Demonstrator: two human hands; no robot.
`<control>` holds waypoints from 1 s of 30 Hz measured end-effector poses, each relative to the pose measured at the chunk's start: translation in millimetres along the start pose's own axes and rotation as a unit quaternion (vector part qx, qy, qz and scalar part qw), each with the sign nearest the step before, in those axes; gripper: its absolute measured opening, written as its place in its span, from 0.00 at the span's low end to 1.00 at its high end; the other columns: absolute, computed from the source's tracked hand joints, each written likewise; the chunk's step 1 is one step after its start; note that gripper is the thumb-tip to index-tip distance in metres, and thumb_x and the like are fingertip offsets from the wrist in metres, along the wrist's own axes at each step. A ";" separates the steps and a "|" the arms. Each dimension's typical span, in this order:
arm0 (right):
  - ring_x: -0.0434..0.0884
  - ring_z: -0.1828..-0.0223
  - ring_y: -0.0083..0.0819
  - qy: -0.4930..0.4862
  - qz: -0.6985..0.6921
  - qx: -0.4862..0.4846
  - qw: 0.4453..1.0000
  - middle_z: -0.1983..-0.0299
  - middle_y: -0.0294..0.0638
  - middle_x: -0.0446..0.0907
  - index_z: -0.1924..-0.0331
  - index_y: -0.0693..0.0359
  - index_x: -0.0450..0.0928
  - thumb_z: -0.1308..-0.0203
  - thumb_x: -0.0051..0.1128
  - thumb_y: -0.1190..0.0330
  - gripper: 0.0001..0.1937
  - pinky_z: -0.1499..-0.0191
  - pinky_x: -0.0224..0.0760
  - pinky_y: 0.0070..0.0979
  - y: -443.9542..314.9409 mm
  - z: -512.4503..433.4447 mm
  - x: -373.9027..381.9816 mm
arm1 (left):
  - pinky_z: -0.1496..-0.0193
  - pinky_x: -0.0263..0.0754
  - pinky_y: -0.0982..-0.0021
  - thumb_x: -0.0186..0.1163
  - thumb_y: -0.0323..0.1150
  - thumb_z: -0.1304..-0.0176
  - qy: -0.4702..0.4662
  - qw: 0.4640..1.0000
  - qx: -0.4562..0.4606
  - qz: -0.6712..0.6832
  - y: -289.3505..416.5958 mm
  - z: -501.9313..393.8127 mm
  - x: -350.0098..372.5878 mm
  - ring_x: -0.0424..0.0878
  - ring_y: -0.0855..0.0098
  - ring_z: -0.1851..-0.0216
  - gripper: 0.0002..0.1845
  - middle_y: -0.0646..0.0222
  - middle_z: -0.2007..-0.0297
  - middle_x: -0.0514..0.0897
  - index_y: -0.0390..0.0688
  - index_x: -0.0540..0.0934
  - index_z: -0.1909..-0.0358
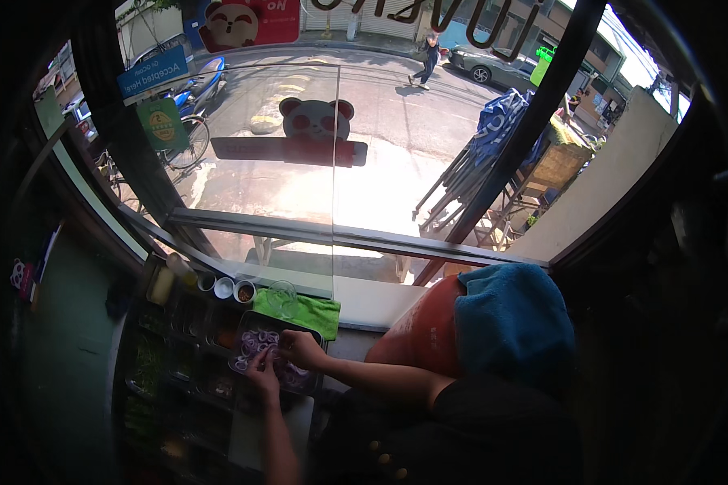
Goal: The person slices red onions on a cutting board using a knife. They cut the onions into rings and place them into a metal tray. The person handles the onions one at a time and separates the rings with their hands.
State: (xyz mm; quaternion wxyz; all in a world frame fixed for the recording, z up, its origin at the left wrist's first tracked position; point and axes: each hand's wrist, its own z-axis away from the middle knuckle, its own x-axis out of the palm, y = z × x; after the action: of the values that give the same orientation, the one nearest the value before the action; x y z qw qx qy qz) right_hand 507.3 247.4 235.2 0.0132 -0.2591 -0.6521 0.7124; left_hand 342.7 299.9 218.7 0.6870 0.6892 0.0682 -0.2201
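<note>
Sliced red onion rings point(256, 341) lie in a dark rectangular tray point(238, 364) in front of me. My left hand point(263, 371) is over the tray's near side, its thumb and fingertips pinched on a red onion ring. Beside it, my right hand point(298, 349) reaches in from the right, fingers bent in towards the left fingertips at the same onion piece. Its fingertips are partly hidden, and the ring between the hands is small and dim. More onion slices point(294, 377) lie in shade under the right wrist.
Small cups point(224, 288), one with reddish flakes point(244, 292), line the back edge near a glass bowl point(283, 298) and green cloth point(321, 312). Dark food containers point(185, 361) stand left. A blue towel point(512, 315) drapes a large orange container point(421, 321). A glass window point(267, 200) stands ahead.
</note>
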 end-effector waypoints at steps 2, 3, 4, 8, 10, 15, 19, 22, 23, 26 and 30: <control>0.93 0.62 0.40 -0.015 -0.024 -0.008 1.000 0.63 0.48 0.92 0.56 0.64 0.87 0.36 0.76 0.64 0.13 0.57 0.85 0.36 -0.3 0.9 0.8 | 0.50 0.86 0.67 0.73 0.30 0.25 0.004 0.999 -0.024 0.045 -7.3 -1.8 1.6 0.91 0.70 0.54 0.13 0.62 0.53 0.94 0.34 0.91 0.45; 0.93 0.61 0.41 -0.022 -0.019 0.001 1.000 0.62 0.49 0.92 0.54 0.64 0.89 0.35 0.75 0.64 0.13 0.55 0.85 0.37 -1.5 1.5 0.8 | 0.51 0.86 0.67 0.73 0.29 0.26 0.013 0.999 -0.029 0.040 -10.2 -6.2 3.3 0.91 0.70 0.55 0.13 0.62 0.53 0.94 0.34 0.91 0.45; 0.94 0.60 0.42 -0.023 -0.018 -0.004 1.000 0.61 0.49 0.92 0.53 0.64 0.90 0.34 0.74 0.64 0.13 0.53 0.86 0.38 -3.2 1.7 1.2 | 0.50 0.86 0.67 0.74 0.28 0.26 0.011 0.997 -0.033 0.066 -13.6 -5.2 3.3 0.90 0.70 0.54 0.13 0.61 0.52 0.94 0.33 0.91 0.45; 0.93 0.57 0.53 0.001 -0.029 0.002 1.000 0.60 0.56 0.91 0.55 0.65 0.92 0.38 0.71 0.70 0.10 0.51 0.85 0.44 -8.1 1.3 -3.0 | 0.46 0.85 0.67 0.73 0.28 0.25 -0.004 0.991 -0.059 0.118 -19.0 -7.7 2.1 0.89 0.70 0.52 0.13 0.61 0.51 0.93 0.33 0.90 0.45; 0.93 0.57 0.54 0.036 -0.007 -0.048 0.998 0.60 0.57 0.91 0.56 0.66 0.92 0.40 0.69 0.72 0.10 0.51 0.85 0.44 -7.8 -0.3 -6.2 | 0.43 0.84 0.67 0.72 0.28 0.24 -0.029 0.984 -0.072 0.161 -18.2 -7.7 1.8 0.88 0.71 0.49 0.11 0.62 0.51 0.92 0.33 0.89 0.46; 0.92 0.57 0.55 0.044 0.020 -0.029 0.998 0.61 0.58 0.90 0.55 0.65 0.92 0.43 0.65 0.75 0.12 0.51 0.85 0.44 -5.9 -1.1 -6.3 | 0.41 0.82 0.64 0.69 0.25 0.24 -0.063 0.994 -0.031 0.080 -13.1 -6.0 -3.7 0.88 0.67 0.47 0.12 0.60 0.49 0.89 0.34 0.84 0.44; 0.92 0.58 0.53 0.048 -0.014 0.008 0.999 0.62 0.55 0.91 0.58 0.64 0.90 0.42 0.67 0.73 0.09 0.52 0.85 0.42 -1.1 3.0 -3.0 | 0.39 0.81 0.63 0.70 0.25 0.26 -0.060 0.996 -0.041 0.043 -10.1 -4.6 -1.5 0.87 0.66 0.47 0.16 0.58 0.47 0.89 0.33 0.81 0.40; 0.93 0.58 0.52 0.007 -0.005 0.004 1.000 0.61 0.52 0.92 0.59 0.64 0.89 0.41 0.71 0.70 0.09 0.52 0.85 0.41 3.9 6.5 -2.7 | 0.39 0.80 0.63 0.72 0.26 0.28 -0.053 0.998 -0.040 0.010 -8.2 -4.4 -2.9 0.87 0.66 0.48 0.12 0.61 0.50 0.90 0.34 0.85 0.46; 0.93 0.58 0.51 0.006 -0.001 -0.013 1.000 0.61 0.52 0.92 0.59 0.64 0.89 0.41 0.72 0.70 0.09 0.52 0.85 0.41 4.9 7.1 -2.6 | 0.39 0.79 0.64 0.72 0.26 0.28 -0.049 0.999 -0.019 -0.014 -6.9 -5.7 -3.5 0.87 0.66 0.49 0.11 0.62 0.51 0.90 0.35 0.86 0.48; 0.93 0.58 0.50 0.014 0.002 -0.034 0.999 0.61 0.51 0.92 0.58 0.64 0.89 0.42 0.76 0.68 0.11 0.52 0.85 0.41 5.8 7.2 -1.5 | 0.38 0.81 0.62 0.72 0.27 0.27 -0.062 0.997 -0.048 0.021 -3.7 -6.1 -4.9 0.88 0.65 0.47 0.11 0.62 0.51 0.92 0.35 0.88 0.46; 0.93 0.55 0.49 -0.013 -0.026 0.005 1.000 0.58 0.51 0.92 0.57 0.63 0.89 0.43 0.77 0.67 0.13 0.50 0.85 0.40 6.3 4.2 -2.0 | 0.41 0.83 0.62 0.73 0.29 0.26 -0.074 0.994 -0.066 0.051 -0.5 -5.3 -6.7 0.89 0.66 0.49 0.13 0.60 0.49 0.92 0.36 0.89 0.45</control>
State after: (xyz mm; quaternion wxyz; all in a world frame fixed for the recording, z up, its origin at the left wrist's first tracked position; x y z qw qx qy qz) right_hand 509.3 241.9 230.0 0.0251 -0.2327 -0.6550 0.7185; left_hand 337.5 306.6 220.7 0.7447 0.6263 -0.0035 -0.2305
